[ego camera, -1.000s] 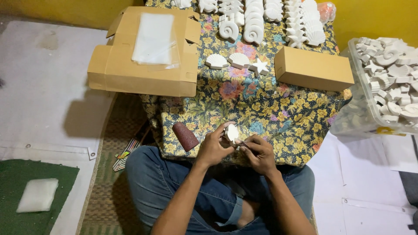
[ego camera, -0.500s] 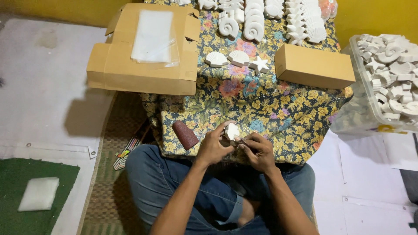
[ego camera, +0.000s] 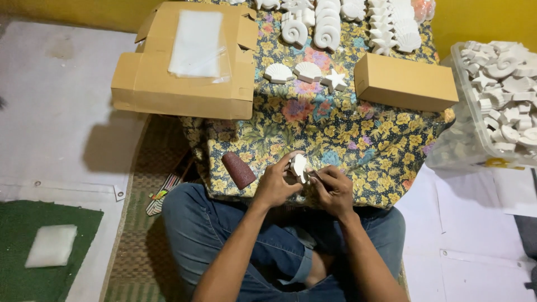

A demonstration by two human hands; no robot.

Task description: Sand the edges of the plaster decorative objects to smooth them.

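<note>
Gripping one white shell (ego camera: 299, 166), both hands (left (ego camera: 275, 184), right (ego camera: 334, 190)) steadied it; brown roll (ego camera: 239, 170) lay beside.

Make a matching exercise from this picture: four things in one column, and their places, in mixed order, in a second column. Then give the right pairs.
Things
1. small white cast piece
2. brown roll
3. clear plastic bags
4. white foam block

Places
A. on the green mat at lower left
B. on top of the open cardboard box
C. between the left hand and the right hand
D. on the floral cloth, left of the hands

Pairs: 1-C, 2-D, 3-B, 4-A
</note>
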